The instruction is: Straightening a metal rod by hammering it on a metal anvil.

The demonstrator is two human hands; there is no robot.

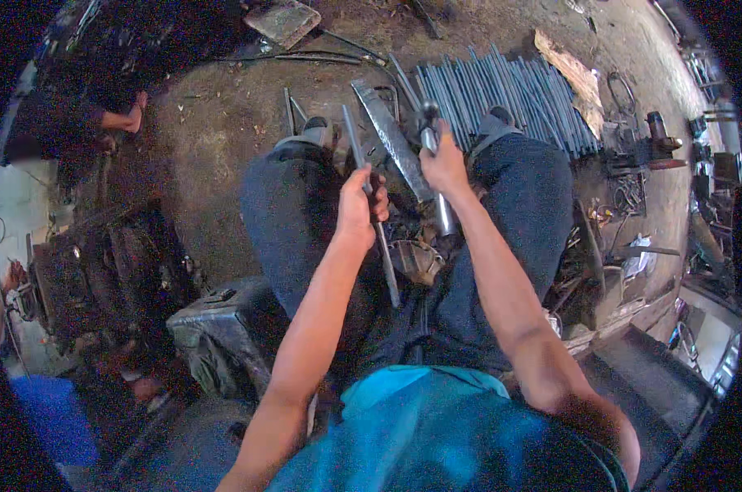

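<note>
My left hand (361,205) is closed around a thin grey metal rod (388,266), which slants from beyond my fingers back toward my lap. My right hand (446,166) grips what looks like a hammer (445,215), its dark rounded head (429,113) pointing away from me and its shiny shaft running below my hand. Between the two hands lies a long flat metal bar (391,135), apart from the rod. Under the hands, between my knees, sits a brownish lump (417,261) whose kind I cannot make out.
A wide row of grey rods (502,94) lies on the dirt floor beyond my right foot, beside a split wood piece (569,70). Another person's hand (133,115) shows at far left. A dark box-like block (223,316) stands by my left thigh; scrap metal (629,193) lies at right.
</note>
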